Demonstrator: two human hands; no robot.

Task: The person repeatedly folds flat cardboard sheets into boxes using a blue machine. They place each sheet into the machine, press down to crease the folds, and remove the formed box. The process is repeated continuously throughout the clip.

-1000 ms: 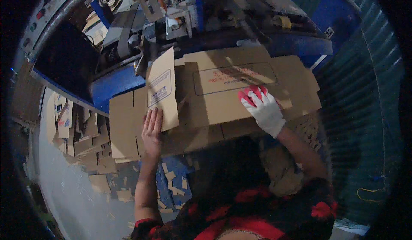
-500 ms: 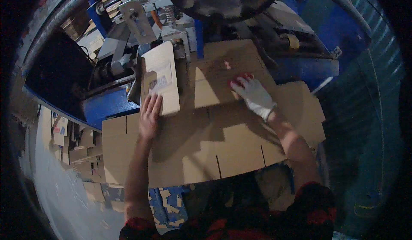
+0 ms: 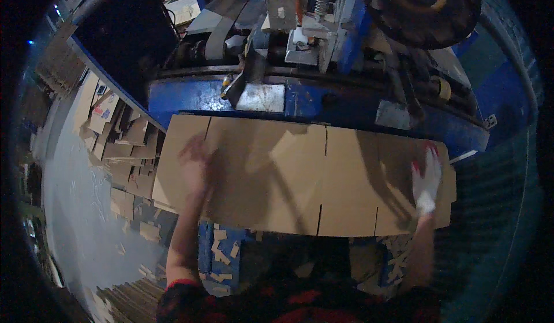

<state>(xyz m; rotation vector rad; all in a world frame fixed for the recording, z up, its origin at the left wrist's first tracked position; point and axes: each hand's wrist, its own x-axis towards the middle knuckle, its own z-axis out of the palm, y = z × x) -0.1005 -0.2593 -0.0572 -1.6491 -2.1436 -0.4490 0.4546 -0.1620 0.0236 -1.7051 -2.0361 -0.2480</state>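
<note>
Aligning cardboard (image 3: 352, 173), seemingly: right hand (image 3: 427, 177) splayed by its right edge, left hand (image 3: 196, 162) blurred, grip unclear; next calls for steadying both ends.

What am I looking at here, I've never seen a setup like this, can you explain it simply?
There's no robot: these views come from a wide fisheye camera worn on a person's head, looking down, so straight edges look bent. The forearms coming up from below are the wearer's own. The left hand is bare and blurred; the right hand wears a white glove with red on the fingers. Between them lies flat brown cardboard with dark slits. The right hand is spread over its right end, the left over its left part; I can't tell whether the left touches it. Neither visibly grips anything. Beyond is a blue machine with a round dark part at upper right. More cardboard pieces are piled at left.
</note>
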